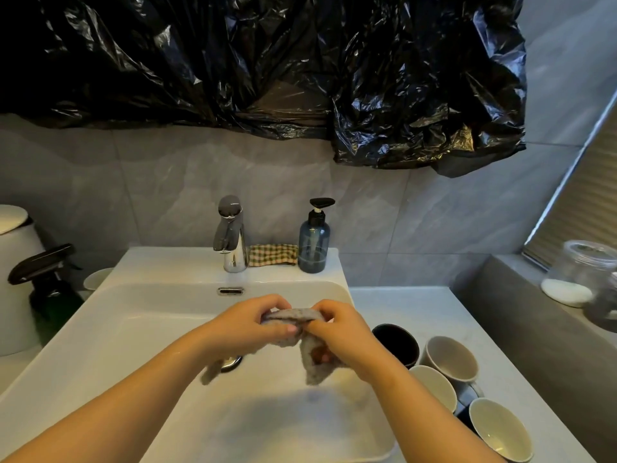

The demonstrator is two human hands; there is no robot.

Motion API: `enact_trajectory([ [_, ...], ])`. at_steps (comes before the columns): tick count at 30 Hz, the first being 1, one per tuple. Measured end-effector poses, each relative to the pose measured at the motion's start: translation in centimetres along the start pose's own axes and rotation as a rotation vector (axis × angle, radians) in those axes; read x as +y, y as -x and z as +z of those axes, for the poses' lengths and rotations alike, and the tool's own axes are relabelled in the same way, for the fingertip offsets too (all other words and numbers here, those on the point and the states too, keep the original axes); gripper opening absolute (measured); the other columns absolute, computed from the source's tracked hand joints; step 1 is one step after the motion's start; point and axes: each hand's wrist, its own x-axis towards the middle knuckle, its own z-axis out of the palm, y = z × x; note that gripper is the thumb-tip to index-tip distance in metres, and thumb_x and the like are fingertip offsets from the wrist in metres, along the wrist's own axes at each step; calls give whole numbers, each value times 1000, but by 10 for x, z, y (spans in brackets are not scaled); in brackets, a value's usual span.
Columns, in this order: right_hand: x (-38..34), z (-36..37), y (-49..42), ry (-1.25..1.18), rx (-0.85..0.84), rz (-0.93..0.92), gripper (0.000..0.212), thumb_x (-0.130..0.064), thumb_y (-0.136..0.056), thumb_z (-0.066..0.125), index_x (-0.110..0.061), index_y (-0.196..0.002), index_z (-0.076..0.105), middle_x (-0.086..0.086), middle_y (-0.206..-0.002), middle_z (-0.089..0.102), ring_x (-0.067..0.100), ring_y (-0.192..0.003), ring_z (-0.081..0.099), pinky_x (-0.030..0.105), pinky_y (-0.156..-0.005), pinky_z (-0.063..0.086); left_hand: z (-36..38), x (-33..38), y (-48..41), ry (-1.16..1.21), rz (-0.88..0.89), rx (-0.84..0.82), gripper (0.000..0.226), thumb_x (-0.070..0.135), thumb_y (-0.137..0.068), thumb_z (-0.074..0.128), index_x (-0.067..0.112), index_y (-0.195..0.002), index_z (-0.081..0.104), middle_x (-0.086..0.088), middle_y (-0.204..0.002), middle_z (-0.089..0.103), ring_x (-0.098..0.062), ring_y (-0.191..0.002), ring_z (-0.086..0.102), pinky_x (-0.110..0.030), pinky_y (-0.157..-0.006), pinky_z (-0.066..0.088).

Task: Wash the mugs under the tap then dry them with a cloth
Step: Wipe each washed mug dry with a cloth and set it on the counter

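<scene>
Over the white sink [140, 329], my left hand [248, 324] and my right hand [340, 335] both grip a grey cloth [309, 349], bunched between them with its end hanging down. The chrome tap [230, 235] stands at the back of the sink; no water stream shows. Several mugs stand on the counter to the right of the sink: a dark one [399, 344], a grey one [450, 359], a pale one [434, 387] and a pale one nearest me [499, 429].
A checked cloth [273, 254] lies behind the tap beside a blue soap dispenser [314, 242]. A dark spray bottle [46, 285] and a white bin [15, 279] stand left. A glass jar [581, 272] sits on the right ledge. Black plastic sheeting [267, 68] hangs above.
</scene>
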Motion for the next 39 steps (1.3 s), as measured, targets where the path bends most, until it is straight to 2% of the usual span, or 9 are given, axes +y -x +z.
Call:
enact_trajectory([
  [7,-4,8,0,-719,33,165,12,-9,-92,56,-5,-102,52,23,-106,62,30,-91,68,31,-67,57,39,-10,-1,598,-76,-51,51,26,-81,72,33,-124,45,0,-119,58,-18,-108,59,-34,-86,53],
  [11,-2,4,0,-820,100,119,14,-4,-90,58,-3,-102,51,19,-101,64,23,-83,70,26,-66,57,46,-12,-6,754,-263,0,28,21,-92,58,18,-119,57,-5,-100,67,-19,-98,61,-37,-79,52],
  [15,10,9,1,-409,272,-11,21,-9,-81,69,-15,-91,52,5,-96,61,14,-89,63,22,-74,54,48,-7,-11,1147,-551,-4,20,20,-94,49,5,-94,63,-11,-80,62,-22,-80,59,-52,-86,48],
  [20,21,20,12,185,268,-295,26,-17,-82,68,-27,-102,54,-8,-108,51,2,-101,51,2,-78,39,43,-2,-16,1364,-534,-120,41,34,-90,45,2,-109,62,-20,-107,66,-34,-104,59,-54,-94,42],
  [24,23,13,23,302,16,-365,39,-19,-80,53,-29,-116,65,-14,-125,54,-4,-122,36,19,-110,24,26,-16,-21,1218,-529,-67,49,5,-75,60,4,-123,55,-22,-109,61,-31,-90,63,-40,-63,57],
  [29,29,12,13,731,88,-474,69,-3,-85,48,-31,-145,28,-11,-153,25,12,-140,19,34,-115,18,20,-11,-14,925,-479,-266,26,-14,-83,44,0,-103,53,-17,-87,59,-20,-68,55,-22,-47,48],
  [31,34,21,8,926,83,-561,80,-9,-80,64,-27,-146,23,-4,-153,30,20,-135,33,36,-106,32,26,-4,-12,718,-372,-400,29,-17,-78,46,6,-94,50,-10,-77,51,-14,-62,45,-20,-49,39],
  [34,35,30,2,1067,228,-657,63,-33,-46,89,-20,-102,63,-4,-88,68,14,-68,58,23,-56,46,36,7,-12,259,-312,-452,27,-10,-78,59,14,-77,44,-2,-66,39,-10,-53,34,-20,-50,31],
  [39,34,33,-12,1206,283,-550,58,-25,-21,88,-22,-39,33,-5,-32,24,14,-40,11,16,-46,6,55,5,-22,-593,-155,-119,15,9,-81,59,14,-84,46,2,-72,47,-17,-69,50,-22,-54,35],
])
